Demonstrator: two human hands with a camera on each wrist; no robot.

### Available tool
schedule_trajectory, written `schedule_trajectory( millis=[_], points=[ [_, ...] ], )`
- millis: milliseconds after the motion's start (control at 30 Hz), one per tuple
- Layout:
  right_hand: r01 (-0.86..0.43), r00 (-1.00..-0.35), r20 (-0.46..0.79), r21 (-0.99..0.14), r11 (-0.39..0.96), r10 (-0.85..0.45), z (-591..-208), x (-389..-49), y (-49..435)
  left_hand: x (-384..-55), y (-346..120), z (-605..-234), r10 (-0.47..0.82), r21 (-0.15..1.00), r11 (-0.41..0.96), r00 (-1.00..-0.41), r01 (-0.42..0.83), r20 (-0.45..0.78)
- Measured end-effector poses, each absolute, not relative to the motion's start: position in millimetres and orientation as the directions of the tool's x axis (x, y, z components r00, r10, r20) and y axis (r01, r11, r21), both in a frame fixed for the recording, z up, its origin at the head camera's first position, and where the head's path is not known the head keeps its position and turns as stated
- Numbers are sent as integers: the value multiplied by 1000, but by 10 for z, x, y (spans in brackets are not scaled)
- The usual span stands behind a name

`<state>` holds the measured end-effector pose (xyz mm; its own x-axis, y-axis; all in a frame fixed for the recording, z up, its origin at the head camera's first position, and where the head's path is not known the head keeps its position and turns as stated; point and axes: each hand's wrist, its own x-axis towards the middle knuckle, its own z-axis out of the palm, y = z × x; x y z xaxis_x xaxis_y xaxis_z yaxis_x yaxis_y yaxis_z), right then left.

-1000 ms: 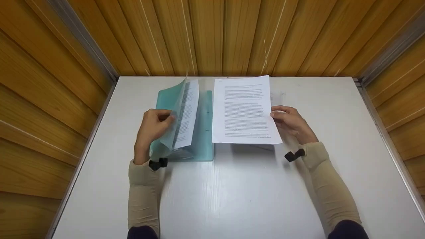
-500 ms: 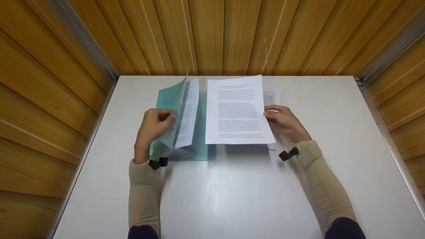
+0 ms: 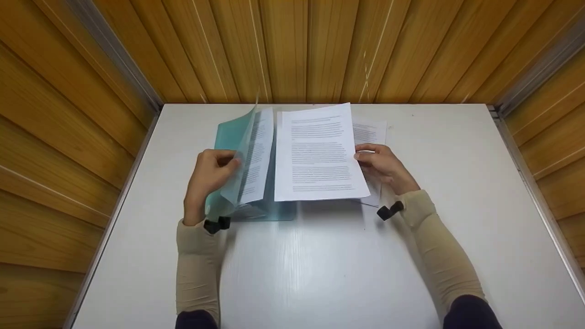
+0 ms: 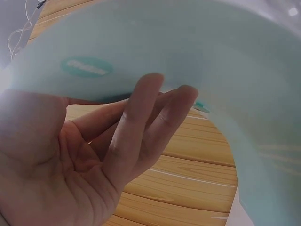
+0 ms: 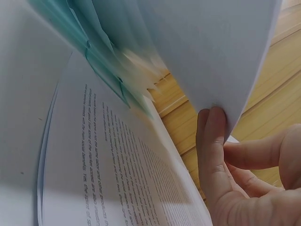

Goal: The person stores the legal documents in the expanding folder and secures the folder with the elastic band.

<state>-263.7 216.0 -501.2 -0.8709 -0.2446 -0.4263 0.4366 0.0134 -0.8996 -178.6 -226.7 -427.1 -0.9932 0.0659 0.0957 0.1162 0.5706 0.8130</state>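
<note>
My left hand [image 3: 211, 171] pinches the translucent flap [image 4: 197, 42] of a teal folder [image 3: 231, 137] and holds it raised. Beside that flap a printed page [image 3: 258, 155] stands tilted up inside the folder. The right hand [image 3: 387, 167] pinches a printed sheet [image 3: 320, 157] by its right edge, thumb on the front and fingers behind. Held above the table, this sheet covers the folder's right part in the head view; whether they touch, I cannot tell. In the right wrist view the sheet's back [image 5: 211, 52] shows above the fingers.
More printed sheets [image 3: 372, 132] lie on the white table [image 3: 320, 265], partly beneath the held sheet. Wood-panelled walls [image 3: 292, 50] rise behind the table and at both sides. Each wrist carries a small black camera mount [image 3: 390, 210].
My right hand has moved left with the printed sheet, bringing it over the folder's right side and uncovering more of the sheets on the table. The left hand stays nearly still.
</note>
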Motion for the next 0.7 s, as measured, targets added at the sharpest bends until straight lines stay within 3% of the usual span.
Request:
schedule_trajectory(
  millis=[700],
  points=[
    [416,-879,-410,-909,28,-244,-5077,-2643,1887,-1781,-2268,-4291,62,810,574,-993,119,102]
  ],
)
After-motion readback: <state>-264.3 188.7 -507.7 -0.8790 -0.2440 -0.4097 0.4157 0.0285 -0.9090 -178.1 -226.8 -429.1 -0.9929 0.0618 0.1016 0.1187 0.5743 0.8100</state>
